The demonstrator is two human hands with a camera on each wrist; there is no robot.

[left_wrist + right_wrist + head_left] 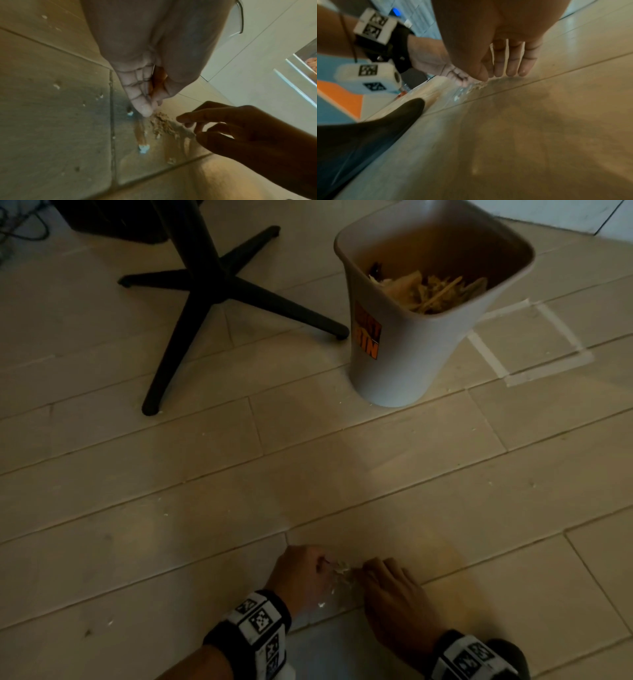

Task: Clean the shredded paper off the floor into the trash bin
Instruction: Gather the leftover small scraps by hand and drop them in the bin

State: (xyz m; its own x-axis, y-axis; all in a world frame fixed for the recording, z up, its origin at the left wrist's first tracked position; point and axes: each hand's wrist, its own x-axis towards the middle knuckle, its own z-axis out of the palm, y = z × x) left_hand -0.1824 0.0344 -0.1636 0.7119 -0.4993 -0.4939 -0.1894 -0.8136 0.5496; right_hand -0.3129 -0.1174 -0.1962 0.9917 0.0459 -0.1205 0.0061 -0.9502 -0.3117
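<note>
A small pile of shredded paper (340,572) lies on the pale plank floor between my two hands, near the bottom of the head view. My left hand (320,565) stands on its fingertips (145,110) at the pile's (161,123) left edge, fingers together and cupped toward it. My right hand (369,569) faces it from the right, its straight fingers (511,67) touching the floor at the scraps (476,85). Neither hand has closed around the paper. The white trash bin (404,364) with an orange label stands farther away, upper right, with shredded paper (428,290) inside.
A black cross-shaped pedestal base (212,289) spreads its legs over the floor left of the bin. A taped square (534,344) marks the floor right of the bin. Tiny white scraps (166,513) dot the planks. My dark-clad leg (368,135) is close behind the right hand.
</note>
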